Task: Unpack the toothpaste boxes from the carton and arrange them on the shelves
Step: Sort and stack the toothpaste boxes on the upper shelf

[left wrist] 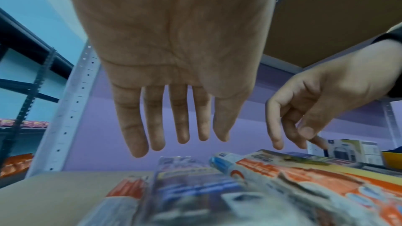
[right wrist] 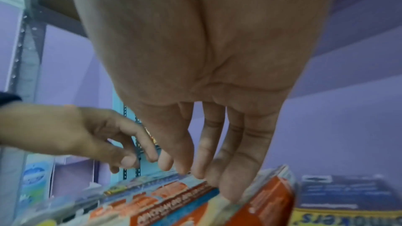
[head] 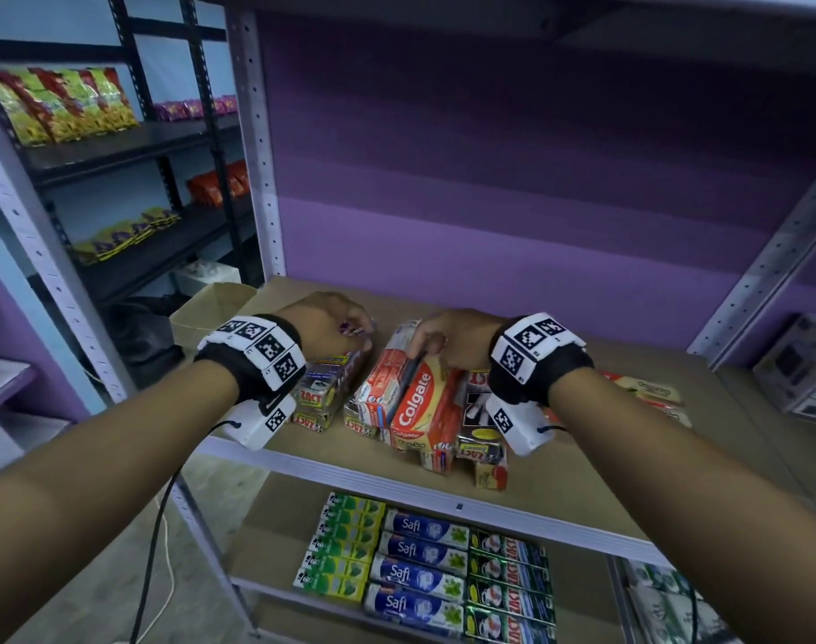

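A loose pile of toothpaste boxes lies on the middle shelf board (head: 569,471). In it are a red Colgate pack (head: 420,406), a white and red pack (head: 380,383) and dark Zact boxes (head: 322,397) on both sides. My left hand (head: 345,327) hovers over the left Zact boxes; its fingers (left wrist: 180,133) hang straight and hold nothing. My right hand (head: 434,339) rests on the far end of the Colgate pack (right wrist: 267,200), fingertips (right wrist: 230,193) touching its top edge. On the floor at the left stands an open cardboard carton (head: 211,309).
The lower shelf holds neat rows of green boxes (head: 345,546), blue Safi boxes (head: 420,569) and Zact boxes (head: 508,578). A grey shelf post (head: 257,146) rises at the left. A black rack holds snack bags (head: 62,104). Boxed goods (head: 801,369) sit at the right.
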`<state>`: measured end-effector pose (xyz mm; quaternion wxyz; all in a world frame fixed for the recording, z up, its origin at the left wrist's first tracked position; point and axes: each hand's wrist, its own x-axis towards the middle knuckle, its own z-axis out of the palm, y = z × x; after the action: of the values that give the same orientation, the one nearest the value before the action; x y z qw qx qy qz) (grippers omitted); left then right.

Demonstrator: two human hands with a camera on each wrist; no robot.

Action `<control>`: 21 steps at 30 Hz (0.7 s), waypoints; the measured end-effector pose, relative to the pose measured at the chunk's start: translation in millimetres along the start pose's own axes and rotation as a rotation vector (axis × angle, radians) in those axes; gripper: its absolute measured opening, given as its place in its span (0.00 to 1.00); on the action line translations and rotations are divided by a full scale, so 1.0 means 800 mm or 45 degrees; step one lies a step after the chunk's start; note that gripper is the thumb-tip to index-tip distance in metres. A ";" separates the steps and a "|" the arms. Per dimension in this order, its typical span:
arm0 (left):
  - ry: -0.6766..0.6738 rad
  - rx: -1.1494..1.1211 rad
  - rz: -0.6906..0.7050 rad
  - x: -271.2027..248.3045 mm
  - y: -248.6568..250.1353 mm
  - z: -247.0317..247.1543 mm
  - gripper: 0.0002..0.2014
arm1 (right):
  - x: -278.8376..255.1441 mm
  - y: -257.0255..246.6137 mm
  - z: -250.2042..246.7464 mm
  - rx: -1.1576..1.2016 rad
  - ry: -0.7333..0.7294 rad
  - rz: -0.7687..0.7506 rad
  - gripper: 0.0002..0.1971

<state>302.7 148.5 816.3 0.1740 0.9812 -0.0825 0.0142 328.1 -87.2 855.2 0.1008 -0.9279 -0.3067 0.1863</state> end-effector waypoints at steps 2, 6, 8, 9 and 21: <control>-0.076 -0.020 0.048 0.001 0.010 0.002 0.13 | -0.001 0.007 0.004 -0.118 -0.032 -0.019 0.21; -0.238 -0.020 0.083 -0.002 0.022 0.006 0.16 | 0.003 0.015 0.015 -0.223 -0.111 -0.049 0.27; -0.264 -0.036 0.079 -0.005 0.024 0.008 0.16 | 0.006 0.017 0.023 -0.356 -0.115 -0.027 0.29; -0.263 -0.053 0.075 -0.007 0.024 0.009 0.16 | 0.005 0.017 0.025 -0.387 -0.102 -0.001 0.29; -0.261 -0.082 0.029 -0.012 0.032 0.008 0.15 | -0.011 0.048 0.016 -0.202 0.098 -0.202 0.27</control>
<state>289.1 124.0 818.5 0.1960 0.9704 -0.1115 -0.0869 336.8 -121.6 834.2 0.0532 -0.9122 -0.3890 0.1173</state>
